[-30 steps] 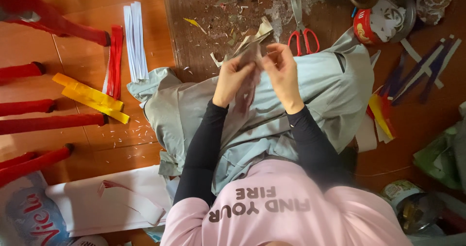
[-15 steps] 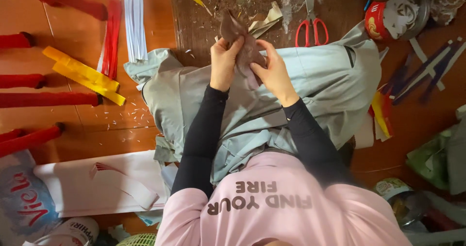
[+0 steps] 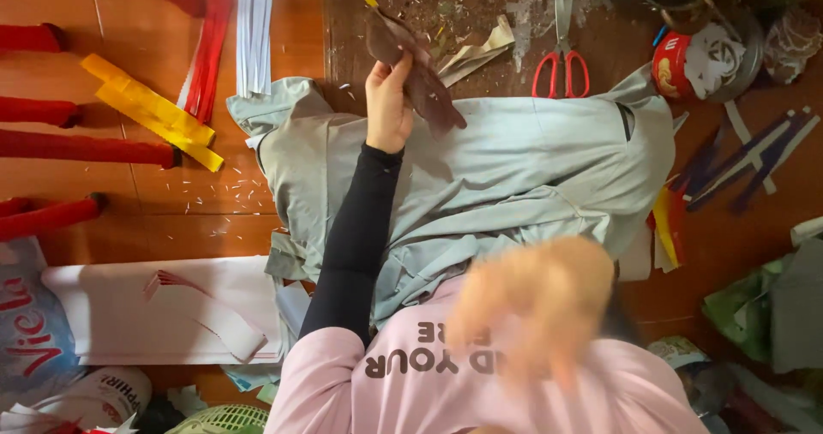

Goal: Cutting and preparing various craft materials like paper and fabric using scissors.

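Floor (image 3: 154,203): smooth orange-brown boards, glossy, flecked with tiny pale paper scraps.
Grey cloth (image 3: 531,168): a large soft garment, rumpled and folded, spread over the person's lap at the centre of the view.
Dark work mat (image 3: 480,23): at 12 o'clock, scuffed and dusty, littered with offcuts.
White sheet (image 3: 111,305): flat paper at 8 o'clock, with a curled cut strip lying on it.
Red rods (image 3: 77,147): several wrapped sticks along the 9 o'clock edge, cut off by the frame.
Yellow strips (image 3: 150,108): flat paper bands, stacked at a slant at 10 o'clock.
Red-handled scissors (image 3: 561,61): at 1 o'clock on the mat, blades pointing up and away, well apart from either hand.
Brown piece (image 3: 420,78): a dark brown, leaf-like slip, thin and matte, slightly creased and tilted – it sits at 12 o'clock, above the cloth's upper edge.
Left hand (image 3: 390,100): fingers closed, pinching the brown piece at its left side, arm in a black sleeve.
Right hand (image 3: 536,310): at 5 o'clock, close to the camera and smeared by blur – whether it is open or closed cannot be told, and nothing can be made out in it.
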